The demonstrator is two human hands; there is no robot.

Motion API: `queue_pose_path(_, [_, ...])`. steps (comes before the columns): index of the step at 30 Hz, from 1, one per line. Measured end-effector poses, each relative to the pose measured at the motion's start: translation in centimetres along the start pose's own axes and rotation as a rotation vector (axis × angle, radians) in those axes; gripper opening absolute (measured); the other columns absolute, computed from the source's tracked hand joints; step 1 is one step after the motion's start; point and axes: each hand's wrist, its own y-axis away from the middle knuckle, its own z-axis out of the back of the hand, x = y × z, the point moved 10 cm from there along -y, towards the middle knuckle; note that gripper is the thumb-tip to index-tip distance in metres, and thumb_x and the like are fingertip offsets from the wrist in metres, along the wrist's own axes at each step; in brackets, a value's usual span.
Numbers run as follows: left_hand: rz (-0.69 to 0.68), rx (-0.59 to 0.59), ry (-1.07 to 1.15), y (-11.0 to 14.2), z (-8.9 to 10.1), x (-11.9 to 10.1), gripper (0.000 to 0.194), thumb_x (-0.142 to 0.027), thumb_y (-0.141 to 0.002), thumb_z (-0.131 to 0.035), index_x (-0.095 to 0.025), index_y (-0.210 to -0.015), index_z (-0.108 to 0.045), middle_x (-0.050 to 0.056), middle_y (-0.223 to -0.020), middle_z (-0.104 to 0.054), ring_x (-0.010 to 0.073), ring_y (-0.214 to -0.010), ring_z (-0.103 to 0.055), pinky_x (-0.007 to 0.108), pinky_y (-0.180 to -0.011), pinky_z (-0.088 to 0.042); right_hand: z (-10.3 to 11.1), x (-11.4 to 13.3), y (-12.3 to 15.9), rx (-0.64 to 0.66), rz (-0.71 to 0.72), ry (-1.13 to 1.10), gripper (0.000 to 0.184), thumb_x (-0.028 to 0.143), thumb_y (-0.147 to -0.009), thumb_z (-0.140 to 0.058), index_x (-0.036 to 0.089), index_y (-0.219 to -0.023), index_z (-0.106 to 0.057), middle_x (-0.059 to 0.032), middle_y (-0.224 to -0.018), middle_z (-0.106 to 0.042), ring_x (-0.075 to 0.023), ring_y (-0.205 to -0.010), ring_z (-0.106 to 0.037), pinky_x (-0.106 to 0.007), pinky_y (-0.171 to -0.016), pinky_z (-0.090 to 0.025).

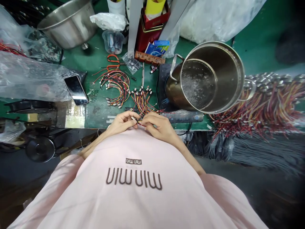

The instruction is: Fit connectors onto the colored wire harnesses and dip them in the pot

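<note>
1. A small, silvery metal connector with thin coloured wires [134, 118] sits between the two hands at the green tabletop's [95, 111] near edge, just in front of the pink top [133, 146]. It lies at the left hand's fingertips, so that hand is nearer; its long axis seems to run crosswise, wires toward the right.
2. The left hand [124, 122] pinches the connector; the right hand [158, 125] appears to grip its wires, though fingers partly hide the hold.
3. A loose bundle of red, yellow and black wires with metal ends [142, 101] lies just beyond both hands; a similar curved bundle [122, 86] is left of it.
4. The tall, steel two-handled pot [175, 93], right, has something clear and glinting inside, unidentifiable.
5. The red metal tin [145, 38] holds a yellow cylinder [154, 8].
</note>
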Motion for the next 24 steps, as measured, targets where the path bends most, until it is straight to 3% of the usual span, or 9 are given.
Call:
queue_pose_path(4, [0.033, -0.02, -0.004, 0.1, 0.2, 0.1, 0.035, -0.03, -0.073, -0.07, -0.013, -0.103, -0.064, 0.001, -0.066, -0.069, 0.0082, -0.054, -0.057, 0.018, -0.053, -0.038, -0.1, 0.2, -0.1, 0.006, 0.054, 0.109, 0.024, 0.004, -0.083, -0.048, 0.018, -0.084, -0.067, -0.0058, -0.093, -0.065, -0.0141, -0.084, -0.063, -0.027, -0.075, -0.051])
queue_pose_path(13, [0.127, -0.09, 0.229, 0.5, 0.8, 1.5, 0.04, -0.03, -0.067, -0.076, -0.014, -0.103, -0.068, 0.001, -0.067, -0.07, 0.0122, -0.064, -0.067, 0.02, -0.06, -0.046, -1.3, 0.0, -0.7, 0.112, 0.039, 0.285, 0.01, 0.021, -0.086, -0.058, 0.016, -0.086, -0.067, -0.0078, -0.089, -0.064, -0.0155, -0.076, -0.062, -0.026, -0.067, -0.05])
queue_pose_path(18, [0.151, -0.121, 0.219, 1.1, 1.0, 1.5, 0.043, -0.031, -0.07, -0.075, -0.015, -0.11, -0.068, 0.002, -0.067, -0.071, 0.0107, -0.062, -0.065, 0.017, -0.053, -0.041, -1.1, 0.2, -0.9, 0.055, 0.082, 0.365, 0.012, 0.018, -0.087, -0.053, 0.019, -0.085, -0.065, -0.0067, -0.088, -0.065, -0.0161, -0.08, -0.063, -0.026, -0.07, -0.05])
queue_pose_path(24, [0.194, -0.133, 0.428, 1.5, 0.6, 2.0, 0.045, -0.026, -0.064, -0.081, -0.014, -0.105, -0.071, 0.002, -0.069, -0.072, 0.0115, -0.066, -0.068, 0.019, -0.062, -0.049, -1.6, 0.7, -1.0, 0.085, 0.148, 0.276, 0.016, 0.007, -0.083, -0.049, 0.019, -0.083, -0.06, -0.0067, -0.09, -0.064, -0.016, -0.085, -0.063, -0.026, -0.072, -0.051])
